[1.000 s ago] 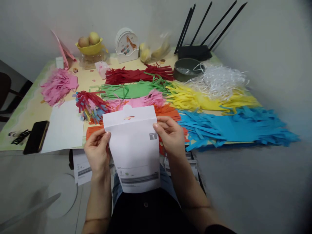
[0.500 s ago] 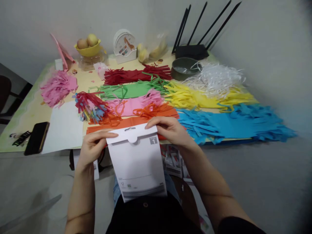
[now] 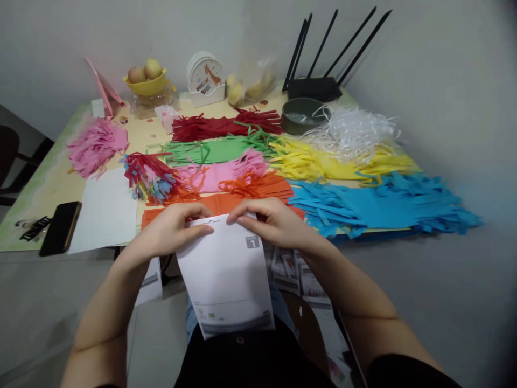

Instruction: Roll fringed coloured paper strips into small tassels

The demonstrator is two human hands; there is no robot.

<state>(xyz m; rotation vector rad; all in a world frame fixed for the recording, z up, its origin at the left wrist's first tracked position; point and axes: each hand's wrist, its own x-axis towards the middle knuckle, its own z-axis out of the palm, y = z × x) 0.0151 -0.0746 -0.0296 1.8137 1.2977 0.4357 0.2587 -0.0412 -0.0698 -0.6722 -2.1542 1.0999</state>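
Low in the middle of the frame there's a white paper pouch with a small grey "1" square near its top right corner, hanging down over the person's lap, bottom edge just above the dark clothing. Both hands are pinched onto its top edge: the left hand has its fingers curled over the top left with the thumb pressed on the front, and the right hand grips the top right the same way, fingertips nearly meeting the left ones in the centre. So both are closed tight on the pouch, not loose at all. Just behind the hands, orange fringed paper lies at the table's front edge, with blue fringed paper off to the right of the frame. On the left sit a white sheet and a black phone. Further back come pink, green, yellow and dark red fringed strips, plus a heap of white shreds at the upper right. Against the wall at the top there's a yellow bowl of fruit, a little clock and a black router with its antennas up.
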